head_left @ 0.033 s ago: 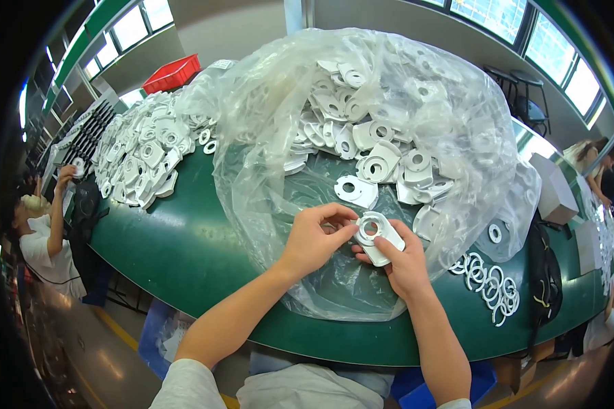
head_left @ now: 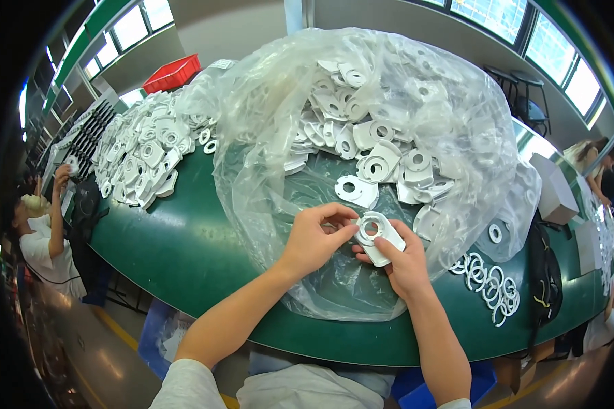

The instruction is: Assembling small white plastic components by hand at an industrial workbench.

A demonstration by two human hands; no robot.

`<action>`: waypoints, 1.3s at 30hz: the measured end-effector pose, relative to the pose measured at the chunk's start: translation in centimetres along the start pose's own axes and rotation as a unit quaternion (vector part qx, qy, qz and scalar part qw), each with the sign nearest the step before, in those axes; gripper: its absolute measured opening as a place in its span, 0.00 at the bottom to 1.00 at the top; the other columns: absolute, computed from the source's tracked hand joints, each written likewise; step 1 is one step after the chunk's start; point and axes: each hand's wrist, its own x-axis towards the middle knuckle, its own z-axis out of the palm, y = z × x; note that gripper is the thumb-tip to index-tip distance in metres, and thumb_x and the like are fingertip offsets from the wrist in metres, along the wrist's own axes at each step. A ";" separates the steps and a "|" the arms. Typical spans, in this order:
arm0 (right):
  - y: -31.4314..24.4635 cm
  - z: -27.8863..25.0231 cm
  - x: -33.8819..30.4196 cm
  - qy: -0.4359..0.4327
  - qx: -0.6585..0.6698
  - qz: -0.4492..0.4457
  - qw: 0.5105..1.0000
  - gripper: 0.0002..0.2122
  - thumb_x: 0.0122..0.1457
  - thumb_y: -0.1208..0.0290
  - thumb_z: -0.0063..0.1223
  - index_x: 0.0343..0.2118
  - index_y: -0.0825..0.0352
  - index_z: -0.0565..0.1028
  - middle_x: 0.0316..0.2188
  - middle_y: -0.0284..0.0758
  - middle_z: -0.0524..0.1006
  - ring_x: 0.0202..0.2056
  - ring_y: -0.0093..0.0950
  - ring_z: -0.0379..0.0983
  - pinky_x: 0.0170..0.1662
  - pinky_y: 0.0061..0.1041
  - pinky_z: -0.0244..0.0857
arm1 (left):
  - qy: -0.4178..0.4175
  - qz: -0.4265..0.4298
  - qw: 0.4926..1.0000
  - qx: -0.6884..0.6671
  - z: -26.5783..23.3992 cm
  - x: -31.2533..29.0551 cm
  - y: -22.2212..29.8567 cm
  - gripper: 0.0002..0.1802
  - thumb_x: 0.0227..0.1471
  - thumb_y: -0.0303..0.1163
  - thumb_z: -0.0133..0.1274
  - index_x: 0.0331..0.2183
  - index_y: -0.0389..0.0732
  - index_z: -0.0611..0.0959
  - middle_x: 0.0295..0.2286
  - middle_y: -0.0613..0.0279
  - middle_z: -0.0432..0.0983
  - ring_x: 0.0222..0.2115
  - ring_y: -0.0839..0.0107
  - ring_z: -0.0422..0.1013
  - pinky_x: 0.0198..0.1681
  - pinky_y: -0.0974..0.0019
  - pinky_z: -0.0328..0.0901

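Observation:
A white plastic part [head_left: 376, 238] with a round hole and a rounded tail is held over the near side of the clear plastic bag. My right hand [head_left: 404, 262] grips its tail end, thumb on top and fingers underneath. My left hand [head_left: 315, 235] is closed in a pinch, thumb and fingertips at the left rim of the same part; any smaller piece between them is hidden. Just beyond, a similar white part [head_left: 356, 191] lies on the bag film. Farther back, many more such parts [head_left: 378, 162] are heaped inside the open clear bag [head_left: 252, 198].
White rings [head_left: 492, 286] lie right of the bag on the green table [head_left: 164, 235]. Another heap of white parts [head_left: 147, 153] and a red bin [head_left: 172, 73] stand at the left. Blue bins [head_left: 155, 334] sit below the near edge. Co-workers [head_left: 44, 238] are at both sides.
My hands and the white part show no visible movement. At the far left, the co-worker's raised hand has shifted slightly.

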 end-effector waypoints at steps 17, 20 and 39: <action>1.2 1.2 -0.4 -0.059 -0.054 -0.016 0.997 0.15 0.59 0.78 0.44 0.49 0.71 0.63 0.38 0.42 0.74 0.35 0.32 0.76 0.36 0.30 0.75 | -0.035 -0.039 0.995 -0.090 -0.6 -0.6 -0.1 0.11 0.52 0.26 0.53 0.37 0.31 0.80 0.28 0.61 0.78 0.26 0.79 0.72 0.28 0.75 0.66; 0.8 1.4 -0.5 -0.054 -0.064 -0.018 0.996 0.15 0.59 0.78 0.43 0.50 0.71 0.63 0.39 0.42 0.74 0.34 0.32 0.76 0.34 0.30 0.75 | -0.021 -0.024 0.998 -0.059 -0.2 -0.8 0.1 0.11 0.53 0.27 0.52 0.37 0.31 0.80 0.28 0.60 0.78 0.25 0.79 0.72 0.29 0.75 0.67; 0.8 1.3 -0.6 -0.044 -0.116 -0.032 0.992 0.13 0.58 0.78 0.44 0.47 0.71 0.65 0.36 0.41 0.74 0.31 0.29 0.76 0.28 0.24 0.73 | -0.008 -0.030 0.998 -0.056 0.0 -0.7 -0.2 0.10 0.53 0.26 0.52 0.36 0.30 0.80 0.25 0.61 0.78 0.23 0.79 0.70 0.28 0.75 0.66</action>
